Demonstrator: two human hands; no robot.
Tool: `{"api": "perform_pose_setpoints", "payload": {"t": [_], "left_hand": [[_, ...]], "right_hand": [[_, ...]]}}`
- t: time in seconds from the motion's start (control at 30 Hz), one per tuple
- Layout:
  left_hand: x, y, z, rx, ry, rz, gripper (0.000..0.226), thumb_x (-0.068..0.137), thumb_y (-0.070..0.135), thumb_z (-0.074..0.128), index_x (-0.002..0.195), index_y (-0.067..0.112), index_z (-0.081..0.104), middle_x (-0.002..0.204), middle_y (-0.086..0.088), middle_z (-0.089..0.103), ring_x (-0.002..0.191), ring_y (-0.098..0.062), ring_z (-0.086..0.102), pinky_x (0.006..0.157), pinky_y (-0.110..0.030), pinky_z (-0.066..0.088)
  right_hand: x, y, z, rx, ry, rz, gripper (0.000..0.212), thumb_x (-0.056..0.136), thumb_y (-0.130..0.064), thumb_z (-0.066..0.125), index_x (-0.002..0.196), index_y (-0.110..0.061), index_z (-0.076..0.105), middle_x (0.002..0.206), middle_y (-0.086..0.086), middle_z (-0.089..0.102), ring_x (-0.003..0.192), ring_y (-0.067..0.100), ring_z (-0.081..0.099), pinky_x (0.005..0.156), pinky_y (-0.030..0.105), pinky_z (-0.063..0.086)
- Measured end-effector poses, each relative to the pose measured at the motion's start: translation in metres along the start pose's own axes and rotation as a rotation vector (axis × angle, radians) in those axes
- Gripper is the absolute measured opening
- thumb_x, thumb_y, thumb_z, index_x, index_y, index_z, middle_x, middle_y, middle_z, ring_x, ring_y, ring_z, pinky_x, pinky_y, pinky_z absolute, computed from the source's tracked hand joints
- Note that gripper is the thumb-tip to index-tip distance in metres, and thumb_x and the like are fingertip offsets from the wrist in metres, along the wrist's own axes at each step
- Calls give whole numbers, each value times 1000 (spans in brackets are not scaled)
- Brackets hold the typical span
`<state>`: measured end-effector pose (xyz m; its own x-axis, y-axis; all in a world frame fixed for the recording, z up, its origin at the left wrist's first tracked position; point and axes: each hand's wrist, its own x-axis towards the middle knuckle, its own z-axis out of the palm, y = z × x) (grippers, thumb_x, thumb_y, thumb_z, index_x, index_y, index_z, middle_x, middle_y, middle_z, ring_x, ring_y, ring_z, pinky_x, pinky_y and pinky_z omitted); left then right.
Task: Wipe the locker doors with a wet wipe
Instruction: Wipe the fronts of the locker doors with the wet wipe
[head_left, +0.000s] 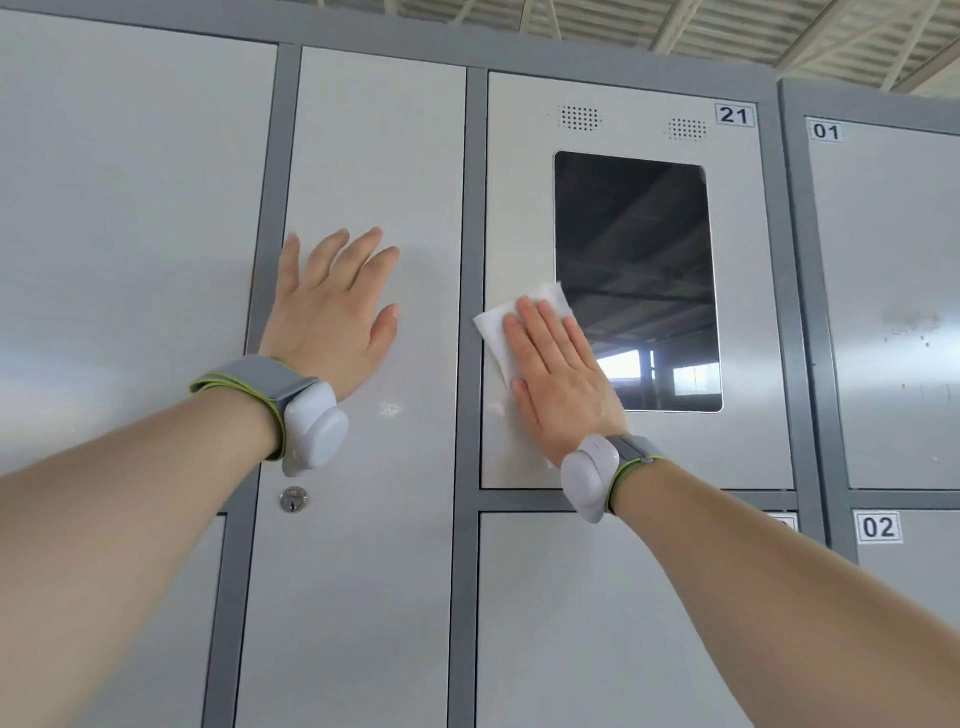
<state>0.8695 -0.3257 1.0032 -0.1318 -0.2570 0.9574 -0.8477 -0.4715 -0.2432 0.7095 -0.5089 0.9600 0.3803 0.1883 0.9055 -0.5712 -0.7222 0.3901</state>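
Observation:
My right hand (558, 371) lies flat with straight fingers on a white wet wipe (498, 325), pressing it against the locker door numbered 21 (519, 208), at the left edge of that door's dark screen (636, 249). Part of the wipe sticks out above and to the left of the fingers. My left hand (332, 312) rests flat, fingers spread, on the tall pale door (374, 156) to the left. Both wrists wear grey bands with white devices.
A round keyhole (293, 500) sits low on the tall door, under my left wrist. Grey frame bars (472, 260) separate the doors. Doors 01 (883, 260) and 02 (914, 597) are at the right. Another door (597, 623) lies below door 21.

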Motion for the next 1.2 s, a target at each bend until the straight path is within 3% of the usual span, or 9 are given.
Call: {"api": "perform_pose_setpoints", "payload": {"t": [0.4, 0.57, 0.67, 0.8, 0.9, 1.07, 1.2], "left_hand": [[19, 3, 7, 52, 17, 4, 61, 88, 38, 25, 141, 13, 42, 149, -10, 36, 138, -35, 26, 112, -56, 2], [34, 3, 7, 50, 60, -29, 62, 87, 38, 24, 142, 15, 41, 151, -9, 34, 139, -34, 24, 113, -56, 1], [42, 5, 5, 42, 76, -52, 59, 88, 35, 27, 143, 16, 40, 152, -8, 32, 140, -33, 22, 113, -54, 0], [50, 10, 5, 47, 94, -45, 58, 88, 34, 29, 142, 16, 41, 151, -7, 33, 139, -33, 23, 113, -54, 1], [51, 13, 7, 46, 77, -50, 59, 88, 35, 28, 143, 16, 40, 151, -7, 33, 140, -32, 22, 113, -53, 0], [60, 19, 7, 33, 70, -34, 61, 87, 35, 26, 143, 16, 39, 152, -7, 32, 140, -32, 21, 113, -53, -1], [71, 22, 7, 22, 84, -16, 55, 92, 32, 29, 144, 16, 38, 153, -6, 30, 141, -32, 19, 114, -52, -3]], "right_hand": [[61, 11, -8, -21, 5, 94, 71, 88, -32, 2, 151, -4, 19, 159, 12, 13, 148, 26, 8, 120, 37, -2], [76, 11, -13, -44, -39, 53, 55, 100, -25, 20, 153, -9, 10, 161, 6, 5, 148, 19, -1, 119, 34, -8], [72, 14, -12, -37, -38, -66, 65, 92, -32, 5, 152, -9, 18, 160, 5, 14, 148, 20, 8, 117, 30, -8], [58, 25, -6, -43, 0, -235, 57, 93, -26, 24, 145, -5, 38, 152, 11, 36, 141, 28, 32, 116, 37, 10], [53, 31, -4, -28, 39, -295, 55, 92, -24, 30, 142, -4, 42, 149, 13, 39, 138, 30, 37, 115, 39, 15], [64, 42, -8, -23, 56, -163, 56, 93, -27, 26, 142, -4, 42, 149, 14, 38, 139, 31, 35, 115, 36, 10], [83, 55, -17, -32, 15, -58, 69, 89, -36, 7, 150, -10, 26, 158, 7, 19, 147, 23, 14, 117, 29, -5]]}}
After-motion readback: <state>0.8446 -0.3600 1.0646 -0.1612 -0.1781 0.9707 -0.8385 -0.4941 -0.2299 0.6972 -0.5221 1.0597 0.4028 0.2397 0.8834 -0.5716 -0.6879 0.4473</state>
